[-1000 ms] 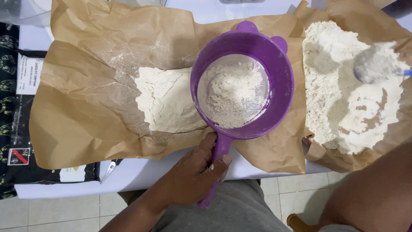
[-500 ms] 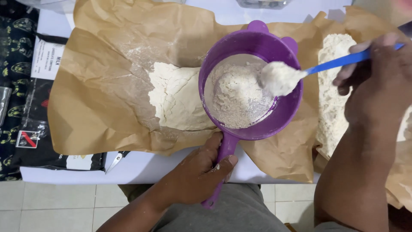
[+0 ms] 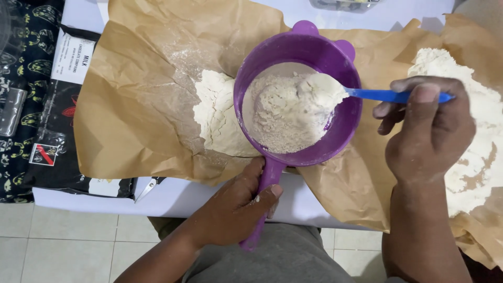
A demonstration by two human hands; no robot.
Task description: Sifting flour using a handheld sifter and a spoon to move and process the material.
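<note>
Sieve [image 3: 298, 99], purple, held over brown paper [image 3: 136, 120] on counter [image 3: 173, 196]; left hand [image 3: 236, 207] clamped on its handle. Right hand [image 3: 427, 133] pinches blue spoon [image 3: 335, 91], flour-loaded bowl inside sieve rim.

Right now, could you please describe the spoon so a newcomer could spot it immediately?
Start at the brown paper covering the table, then find the purple sieve at its middle. The spoon reaches into it from the right hand: the only blue thing, its bowl heaped with flour.
</note>
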